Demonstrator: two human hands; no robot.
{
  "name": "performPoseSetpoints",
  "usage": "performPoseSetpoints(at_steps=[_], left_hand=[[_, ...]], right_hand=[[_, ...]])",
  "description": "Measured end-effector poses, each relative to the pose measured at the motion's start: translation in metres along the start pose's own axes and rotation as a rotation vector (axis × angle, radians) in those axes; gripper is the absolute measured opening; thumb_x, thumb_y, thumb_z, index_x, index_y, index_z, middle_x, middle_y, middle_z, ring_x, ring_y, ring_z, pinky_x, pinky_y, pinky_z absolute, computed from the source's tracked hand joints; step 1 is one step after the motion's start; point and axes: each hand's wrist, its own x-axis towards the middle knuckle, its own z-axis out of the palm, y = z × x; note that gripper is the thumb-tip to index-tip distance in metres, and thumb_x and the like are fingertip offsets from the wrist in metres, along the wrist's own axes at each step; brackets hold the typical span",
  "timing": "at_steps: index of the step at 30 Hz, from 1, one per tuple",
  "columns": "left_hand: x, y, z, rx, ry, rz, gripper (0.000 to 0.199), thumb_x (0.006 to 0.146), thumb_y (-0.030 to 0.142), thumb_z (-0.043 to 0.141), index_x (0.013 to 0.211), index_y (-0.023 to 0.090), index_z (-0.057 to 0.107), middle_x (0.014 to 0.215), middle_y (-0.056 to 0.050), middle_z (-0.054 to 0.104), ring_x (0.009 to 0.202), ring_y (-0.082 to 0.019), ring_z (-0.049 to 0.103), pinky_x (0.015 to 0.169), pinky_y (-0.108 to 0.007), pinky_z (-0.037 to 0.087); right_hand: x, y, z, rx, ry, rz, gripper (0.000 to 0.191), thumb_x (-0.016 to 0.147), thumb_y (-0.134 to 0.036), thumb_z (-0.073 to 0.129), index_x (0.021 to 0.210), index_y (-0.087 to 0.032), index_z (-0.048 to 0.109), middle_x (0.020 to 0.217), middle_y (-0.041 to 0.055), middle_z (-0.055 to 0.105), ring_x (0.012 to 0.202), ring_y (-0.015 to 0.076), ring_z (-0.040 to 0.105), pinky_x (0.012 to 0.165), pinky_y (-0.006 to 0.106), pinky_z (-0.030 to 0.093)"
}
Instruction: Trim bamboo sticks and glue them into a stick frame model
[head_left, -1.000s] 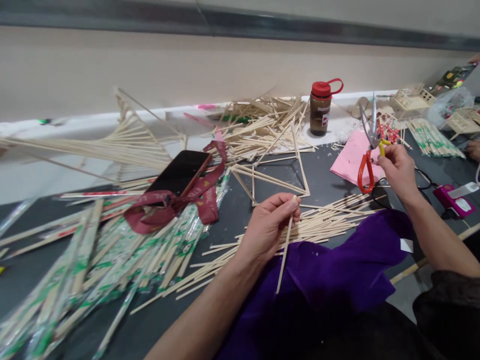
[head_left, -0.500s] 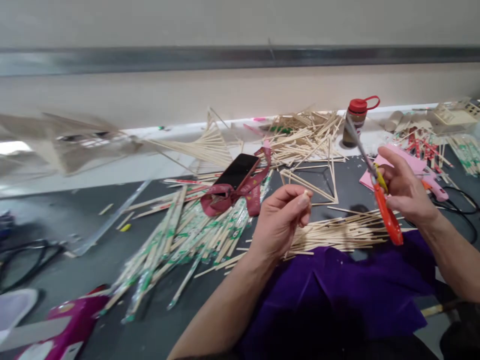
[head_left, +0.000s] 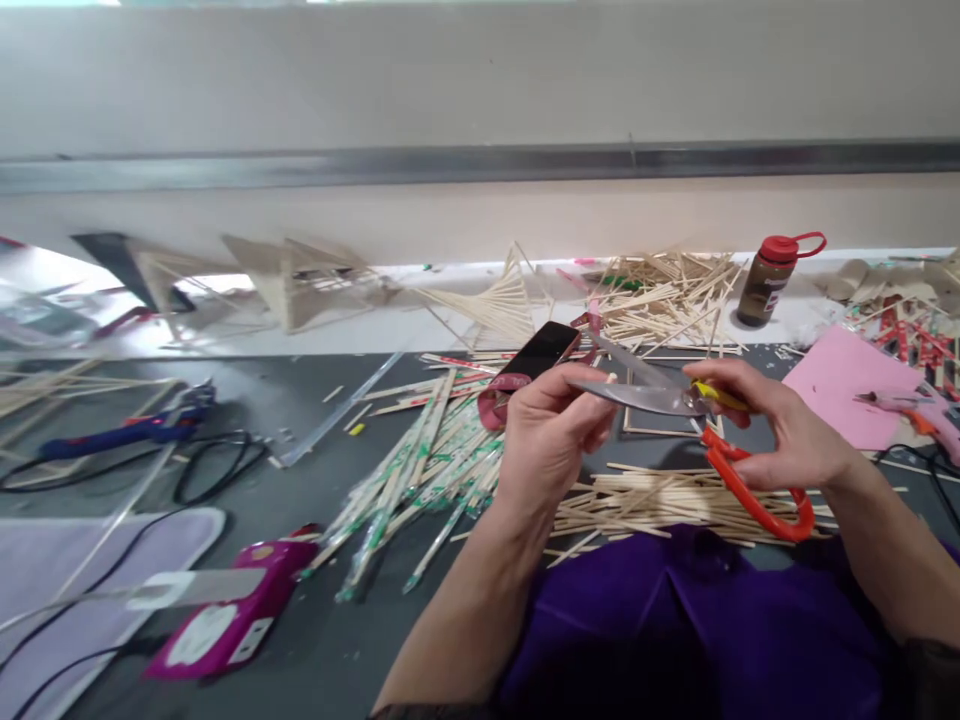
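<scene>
My left hand (head_left: pixel 546 425) is closed in a pinch. A small pale piece (head_left: pixel 612 378), perhaps the end of a wooden stick, shows at its fingertips; most of it is hidden. My right hand (head_left: pixel 791 425) holds scissors (head_left: pixel 656 400) with an orange and yellow handle. The scissor blades are spread apart, one above and one in front of the left fingertips, with the pale piece between them. Below the hands lies a row of loose bare wooden sticks (head_left: pixel 645 505), beside a purple cloth (head_left: pixel 622 610) at my lap.
Green-wrapped chopsticks (head_left: pixel 397 480) lie left of centre, near a phone (head_left: pixel 544 352) with a red strap. Behind are a stick pile (head_left: pixel 667 300), a twisted stick model (head_left: pixel 499 305) and a red-capped bottle (head_left: pixel 766 285). Pink paper (head_left: pixel 847 385) is at right; blue pliers (head_left: pixel 142 425) and a magenta device (head_left: pixel 236 605) are left.
The scissors have swung from upright to pointing left, and their blades have opened around the left fingertips. My right hand has come closer to the left. The view has shifted leftward.
</scene>
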Motion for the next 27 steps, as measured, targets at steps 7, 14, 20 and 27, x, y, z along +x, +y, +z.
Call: performPoseSetpoints(at_steps=[7,14,20,27], left_hand=[[0.000,-0.009,-0.004,0.153,-0.028,0.038,0.030,0.056,0.041,0.090,0.061,0.019,0.069,0.044,0.004,0.054,0.034,-0.006,0.042,0.034,-0.020,0.029],[0.000,-0.011,-0.007,0.162,-0.023,0.027,0.023,0.058,0.035,0.089,0.063,0.021,0.071,0.046,0.003,0.055,0.037,-0.007,0.042,0.037,-0.021,0.030],[-0.001,-0.013,-0.007,0.174,-0.075,0.029,0.029,0.058,0.043,0.089,0.064,0.021,0.071,0.042,0.004,0.050,0.036,-0.008,0.040,0.038,-0.022,0.029],[-0.004,-0.016,-0.011,0.258,-0.085,0.035,0.027,0.059,0.042,0.089,0.065,0.021,0.073,0.048,0.001,0.058,0.038,-0.010,0.044,0.040,-0.024,0.032]], right_hand=[[0.004,0.009,-0.002,-0.044,-0.052,0.003,0.068,0.071,-0.032,0.073,0.135,-0.027,0.050,0.114,0.0054,0.062,0.079,0.0142,0.055,0.065,0.028,0.048],[0.007,0.016,-0.001,-0.071,-0.086,-0.037,0.070,0.075,-0.039,0.071,0.140,-0.027,0.047,0.118,0.0071,0.063,0.077,0.0138,0.054,0.066,0.030,0.048],[0.006,0.014,0.002,-0.131,-0.151,-0.069,0.071,0.080,-0.035,0.064,0.147,-0.026,0.041,0.114,0.0076,0.063,0.076,0.0149,0.055,0.067,0.031,0.050],[0.004,0.016,0.018,-0.403,-0.065,-0.065,0.091,0.078,-0.046,0.071,0.155,-0.021,0.028,0.122,0.0163,0.060,0.100,0.0283,0.059,0.079,0.044,0.053]])
